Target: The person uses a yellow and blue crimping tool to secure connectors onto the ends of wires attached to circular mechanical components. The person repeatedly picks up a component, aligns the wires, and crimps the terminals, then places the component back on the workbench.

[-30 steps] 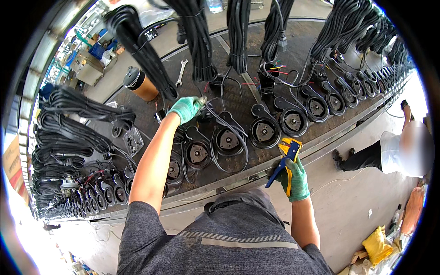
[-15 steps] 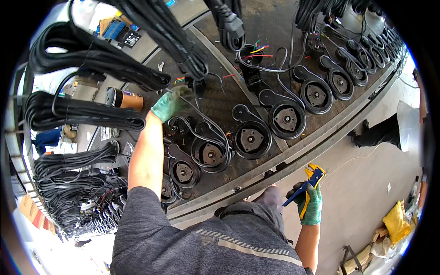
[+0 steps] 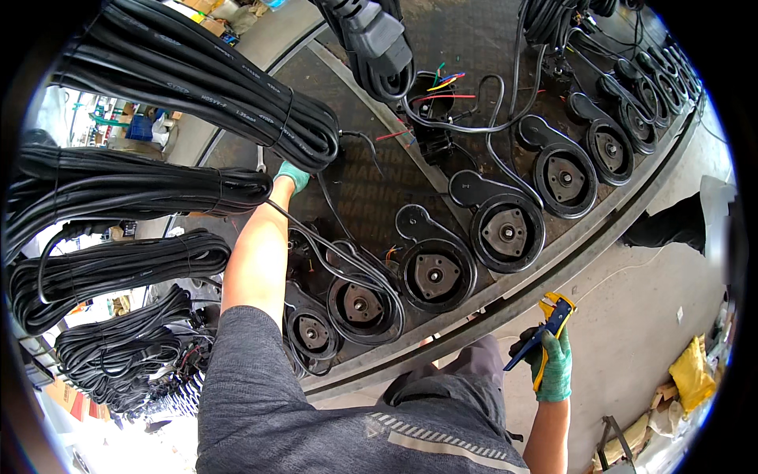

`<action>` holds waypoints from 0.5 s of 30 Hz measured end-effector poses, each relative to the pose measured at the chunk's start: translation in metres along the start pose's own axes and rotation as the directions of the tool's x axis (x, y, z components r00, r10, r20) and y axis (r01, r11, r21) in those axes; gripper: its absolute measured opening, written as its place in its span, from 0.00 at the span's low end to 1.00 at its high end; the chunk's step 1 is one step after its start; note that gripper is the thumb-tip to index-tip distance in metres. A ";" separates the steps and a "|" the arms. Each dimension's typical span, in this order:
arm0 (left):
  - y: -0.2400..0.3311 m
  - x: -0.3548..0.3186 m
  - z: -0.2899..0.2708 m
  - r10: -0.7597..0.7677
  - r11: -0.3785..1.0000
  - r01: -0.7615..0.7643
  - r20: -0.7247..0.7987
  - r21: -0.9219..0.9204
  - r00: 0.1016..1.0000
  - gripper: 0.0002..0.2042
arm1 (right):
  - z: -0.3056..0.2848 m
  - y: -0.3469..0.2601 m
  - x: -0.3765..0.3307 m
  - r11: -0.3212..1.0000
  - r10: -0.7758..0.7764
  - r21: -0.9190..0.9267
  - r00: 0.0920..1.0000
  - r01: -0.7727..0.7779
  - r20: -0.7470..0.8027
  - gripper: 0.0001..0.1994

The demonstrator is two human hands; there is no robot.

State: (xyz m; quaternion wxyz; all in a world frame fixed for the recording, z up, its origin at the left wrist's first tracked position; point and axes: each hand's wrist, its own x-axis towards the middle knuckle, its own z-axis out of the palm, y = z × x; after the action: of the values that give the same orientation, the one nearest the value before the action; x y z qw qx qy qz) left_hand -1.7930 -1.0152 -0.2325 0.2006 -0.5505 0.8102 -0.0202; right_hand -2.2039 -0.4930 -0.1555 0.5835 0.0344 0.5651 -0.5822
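My left hand (image 3: 295,174), in a green glove, reaches under the end of a hanging bundle of black cable (image 3: 229,87). Its fingers are hidden there, so what it touches does not show. By my left wrist passes a grey cable (image 3: 320,241), which runs to a round black housing (image 3: 362,306) with a metal plate in its middle. Held low at my right side, beyond the table edge, my right gloved hand (image 3: 557,365) is closed around a blue and yellow wire stripper (image 3: 553,325), its yellow jaws pointing up.
More round black housings (image 3: 434,272) line the table's metal edge (image 3: 505,296). Farther back, a black box (image 3: 433,130) has coloured wires sticking out. Several cable bundles (image 3: 134,197) hang at the left. A person's dark-clothed leg (image 3: 671,221) shows at the right.
My left hand has gone from above the grey cable to beneath the black bundle. The view has shifted, with the bundles appearing larger. My right hand still holds the wire stripper.
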 end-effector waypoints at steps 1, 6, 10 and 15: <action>0.006 -0.003 -0.010 0.019 0.998 -0.018 -0.004 0.065 1.000 0.24 | 0.000 0.000 0.001 1.000 -0.001 -0.001 1.000 0.001 -0.003 0.30; -0.016 0.003 0.013 -0.010 0.989 0.010 0.002 -0.146 1.000 0.24 | 0.006 -0.004 -0.001 0.999 0.036 0.002 0.999 -0.036 0.033 0.24; -0.034 -0.035 0.010 -0.132 0.699 0.232 0.197 -0.676 0.971 0.16 | 0.021 -0.003 -0.004 0.999 0.042 0.008 0.997 -0.043 0.071 0.21; 0.001 -0.159 -0.063 -0.229 -0.250 0.357 0.413 -0.900 0.881 0.06 | 0.050 -0.005 -0.002 0.997 0.055 -0.063 0.983 -0.045 0.173 0.25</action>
State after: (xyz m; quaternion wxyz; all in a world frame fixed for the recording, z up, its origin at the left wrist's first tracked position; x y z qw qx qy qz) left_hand -1.7656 -0.8838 -0.1269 -0.2629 -0.6825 0.3695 0.5732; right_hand -2.1754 -0.5286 -0.1334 0.6458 -0.0196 0.5276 -0.5515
